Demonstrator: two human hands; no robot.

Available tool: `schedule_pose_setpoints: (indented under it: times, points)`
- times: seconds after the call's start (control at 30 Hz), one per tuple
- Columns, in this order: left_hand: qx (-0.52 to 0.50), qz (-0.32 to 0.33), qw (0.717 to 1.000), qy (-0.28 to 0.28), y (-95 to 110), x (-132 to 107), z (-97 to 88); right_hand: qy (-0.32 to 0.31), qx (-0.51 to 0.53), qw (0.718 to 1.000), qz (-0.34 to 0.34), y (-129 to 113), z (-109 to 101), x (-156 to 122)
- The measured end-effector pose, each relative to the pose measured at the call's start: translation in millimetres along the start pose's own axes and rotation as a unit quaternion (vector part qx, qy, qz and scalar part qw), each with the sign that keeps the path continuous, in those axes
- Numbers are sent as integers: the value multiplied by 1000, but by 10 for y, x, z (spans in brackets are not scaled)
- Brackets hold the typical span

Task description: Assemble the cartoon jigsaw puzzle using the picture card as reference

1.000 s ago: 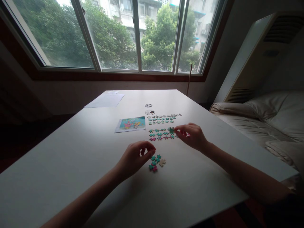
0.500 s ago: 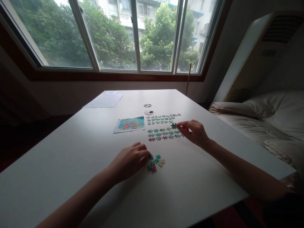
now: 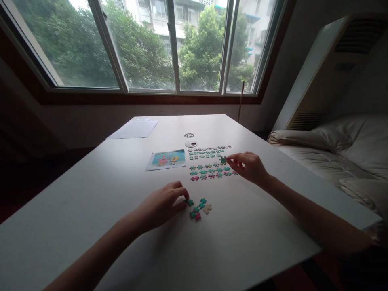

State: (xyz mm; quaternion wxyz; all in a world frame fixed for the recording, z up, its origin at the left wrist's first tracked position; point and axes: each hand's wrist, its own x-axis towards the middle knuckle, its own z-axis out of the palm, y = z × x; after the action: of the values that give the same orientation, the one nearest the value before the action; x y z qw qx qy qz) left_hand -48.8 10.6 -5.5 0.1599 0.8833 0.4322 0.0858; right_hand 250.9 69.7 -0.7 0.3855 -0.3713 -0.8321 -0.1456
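Jigsaw pieces of teal, pink and yellow, small and flat, are laid in rows on a white, smooth-topped desk, just to the right of a rectangular paper sheet printed with a colourful cartoon scene. The rows are split into a farther and a nearer group, with a narrow gap left between them. To the right of the cartoon sheet, a dark green jigsaw piece is pinched between thumb and fingertips of the right hand, and is seen in front of that gap; this grip is narrow, closed on the one piece.

On the near side of the cartoon sheet, the left hand is placed with fingers bent and thumb drawn close. A teal jigsaw piece is met at its fingertips; whether it is gripped or merely touched cannot be told. Just beside it, nearer than the cartoon sheet and to its right, a loose cluster of teal and pink pieces is gathered, with a plain beige piece set at its right edge.

Beyond the cartoon sheet, slightly to its right, two round, silvery discs are seen on the desk. Beyond it to the left, white paper is laid flat.
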Motion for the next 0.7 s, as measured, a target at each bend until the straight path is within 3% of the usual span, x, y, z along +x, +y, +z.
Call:
schedule_pose_setpoints:
  times: [0.17,0.4,0.7]
  points:
    - [2,-17,1000,-14,15,8,-43,-46,-33,996,67,355,82,57]
    - [4,-25,1000,-12,52,29,-46,-194,-4,967,163,931,415,90]
    - [-30,-44,998,-35,87,51,-66,-235,9,949,212,1148,637,108]
